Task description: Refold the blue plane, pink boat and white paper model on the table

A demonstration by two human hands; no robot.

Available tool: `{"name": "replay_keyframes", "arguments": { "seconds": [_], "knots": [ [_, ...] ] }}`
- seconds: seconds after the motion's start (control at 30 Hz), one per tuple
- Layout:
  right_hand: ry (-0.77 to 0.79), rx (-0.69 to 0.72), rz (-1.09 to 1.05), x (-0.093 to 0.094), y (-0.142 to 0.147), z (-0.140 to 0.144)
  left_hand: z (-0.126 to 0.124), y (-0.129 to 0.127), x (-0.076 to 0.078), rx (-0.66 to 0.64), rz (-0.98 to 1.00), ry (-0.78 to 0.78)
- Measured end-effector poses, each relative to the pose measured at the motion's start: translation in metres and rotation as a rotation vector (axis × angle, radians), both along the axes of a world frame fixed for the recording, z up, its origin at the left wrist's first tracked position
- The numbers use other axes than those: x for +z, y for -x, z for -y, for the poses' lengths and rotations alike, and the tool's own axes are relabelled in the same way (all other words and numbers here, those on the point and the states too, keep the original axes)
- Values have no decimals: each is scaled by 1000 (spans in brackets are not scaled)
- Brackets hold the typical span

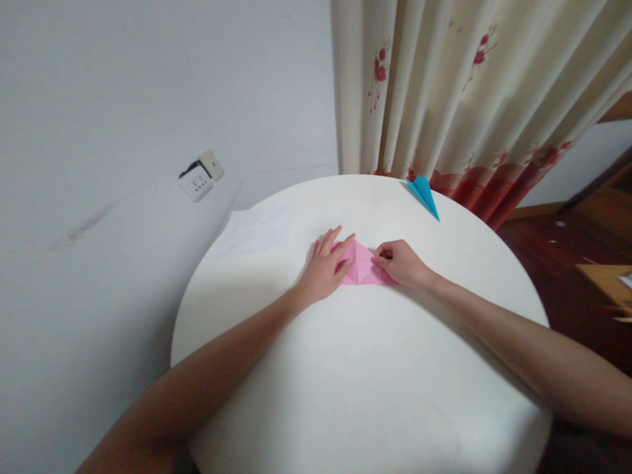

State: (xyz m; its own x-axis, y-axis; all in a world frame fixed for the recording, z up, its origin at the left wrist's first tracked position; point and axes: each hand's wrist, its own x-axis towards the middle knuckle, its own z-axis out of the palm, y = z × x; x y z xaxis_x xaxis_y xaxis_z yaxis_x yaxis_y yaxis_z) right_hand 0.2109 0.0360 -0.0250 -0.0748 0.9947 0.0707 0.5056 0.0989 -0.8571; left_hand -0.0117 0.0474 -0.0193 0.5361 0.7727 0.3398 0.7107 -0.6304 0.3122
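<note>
A pink folded paper point(364, 266) lies on the round white table point(365, 368), near its middle. My left hand point(326, 266) rests flat on the paper's left part, fingers spread and pressing down. My right hand point(399, 262) has its fingers curled and pinches the paper's right edge against the table. Part of the paper is hidden under both hands.
A blue folded paper plane point(423, 193) lies at the table's far edge. A white sheet point(254, 230) lies at the far left of the table. A floral curtain point(469, 99) hangs behind, a wall socket point(200, 175) is on the left wall, and wooden floor point(567, 263) shows at right.
</note>
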Motion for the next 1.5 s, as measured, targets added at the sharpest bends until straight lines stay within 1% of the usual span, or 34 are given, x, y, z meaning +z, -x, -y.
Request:
{"name": "replay_keyframes", "arguments": {
  "seconds": [0.07, 0.13, 0.23, 0.37, 0.5, 0.63, 0.73, 0.8, 0.87, 0.97, 1.07, 1.17, 1.27, 1.4, 1.47, 1.5],
  "knots": [
    [-13, -30, -71, -2, -2, -3, -6, 2, -3, 87, 127, -11],
    [-36, -49, -125, -3, -4, -6, -12, 5, -6, 153, 238, 11],
    [-67, -76, -173, -2, -5, -7, -18, 9, -9, 204, 318, 53],
    [-105, -72, -172, -1, -6, -7, -22, 10, -10, 196, 378, 69],
    [-131, -67, -190, -1, -5, -7, -24, 10, -10, 189, 511, 80],
    [-140, -86, -194, -3, -6, -8, -24, 10, -10, 187, 668, 159],
    [-146, -113, -204, -4, -6, -9, -23, 10, -10, 116, 820, 241],
    [-152, -129, -209, -5, -7, -9, -22, 9, -10, 89, 884, 290],
    [-163, -141, -203, -5, -7, -9, -22, 9, -9, 90, 889, 315],
    [-189, -169, -177, -2, -6, -8, -20, 8, -6, 101, 813, 334],
    [-219, -184, -162, 1, -5, -7, -19, 6, -4, 84, 735, 316],
    [-234, -175, -174, 4, -3, -5, -17, 5, -4, 80, 717, 314],
    [-240, -167, -177, 6, -2, -3, -14, 5, -5, 87, 714, 389],
    [-237, -176, -173, 6, -2, -4, -11, 4, -6, 8, 767, 528],
    [-229, -171, -152, 3, -3, -5, -11, 4, -5, -5, 728, 573],
    [-225, -163, -132, 1, -4, -6, -11, 4, -5, 3, 684, 571]
  ]
}}
